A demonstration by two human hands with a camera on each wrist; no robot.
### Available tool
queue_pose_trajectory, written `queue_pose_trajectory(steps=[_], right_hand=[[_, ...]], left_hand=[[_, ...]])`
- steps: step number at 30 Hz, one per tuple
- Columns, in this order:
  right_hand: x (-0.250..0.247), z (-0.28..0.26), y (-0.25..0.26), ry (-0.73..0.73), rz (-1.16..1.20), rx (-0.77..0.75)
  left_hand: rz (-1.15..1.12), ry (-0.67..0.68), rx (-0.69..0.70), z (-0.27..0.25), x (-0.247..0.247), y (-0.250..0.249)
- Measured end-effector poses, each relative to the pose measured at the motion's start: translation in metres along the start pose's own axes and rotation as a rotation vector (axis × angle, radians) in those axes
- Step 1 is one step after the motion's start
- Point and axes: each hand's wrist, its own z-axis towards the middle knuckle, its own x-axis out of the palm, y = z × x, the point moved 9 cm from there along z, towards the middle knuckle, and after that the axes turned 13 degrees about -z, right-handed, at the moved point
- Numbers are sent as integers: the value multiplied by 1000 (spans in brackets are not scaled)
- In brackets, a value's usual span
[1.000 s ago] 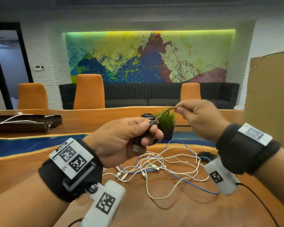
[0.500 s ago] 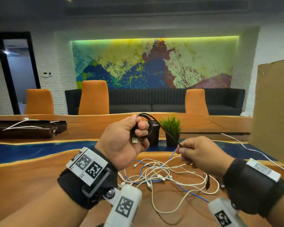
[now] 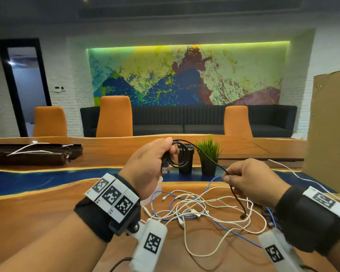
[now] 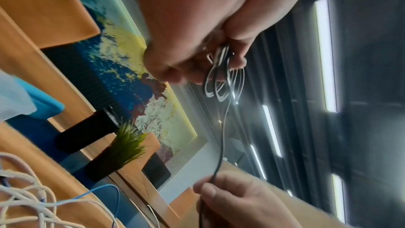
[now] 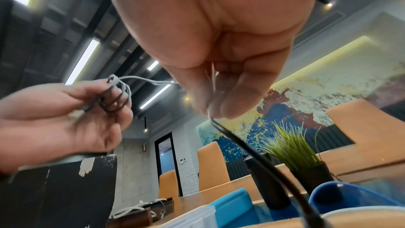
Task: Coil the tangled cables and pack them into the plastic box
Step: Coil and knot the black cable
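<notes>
My left hand [image 3: 170, 149] is raised above the table and grips a small coil of black cable [image 3: 182, 154] between thumb and fingers. The cable's USB plug [image 3: 164, 169] hangs below that hand. The left wrist view shows the coil's loops [image 4: 221, 83] under the fingertips. Lower and to the right, my right hand [image 3: 227, 173] pinches the same cable, and its free tail drops onto a tangle of white and blue cables [image 3: 200, 209] on the wooden table. The clear plastic box [image 5: 192, 214] with a blue clip shows low in the right wrist view.
A black cup [image 3: 185, 160] and a small potted plant [image 3: 208, 154] stand just behind my hands. A cardboard sheet [image 3: 330, 134] rises at the right. A dark tray [image 3: 33, 154] with white cables lies far left. Orange chairs and a sofa stand beyond the table.
My right hand has come down and to the right from beside the left hand, sliding along the black cable. The loops in my left hand have grown wider.
</notes>
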Motion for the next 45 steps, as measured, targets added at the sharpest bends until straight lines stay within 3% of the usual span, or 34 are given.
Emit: queue_pose_trajectory(steps=[2,5,12,17,21,24,27,31,38,45], right_hand=[[2,3,-8,-19,212,60],[3,12,-16,-71,452,109],[14,42,-36,-120,760,180],[23,66,-54,-181,689,206],[24,81,-65,-255,733,213],[16,87,-42,-253,653,48],[24,84,6,-108,727,-189],[21,79,38,-323,239,-394],[1,66,46,-561,108,-518],[0,66,36,-624,119,-434]], left_hand=[[77,-22,1,8,-7,4],[-2,-41,-8,18,-11,11],[-21,-60,56,45,-15,28],[127,-88,211,69,-20,40],[370,-79,359,86,-23,38],[494,9,384,97,-17,39],[561,93,388,102,-7,45],[518,190,328,104,6,57],[409,250,267,99,16,52],[481,264,250,96,21,58]])
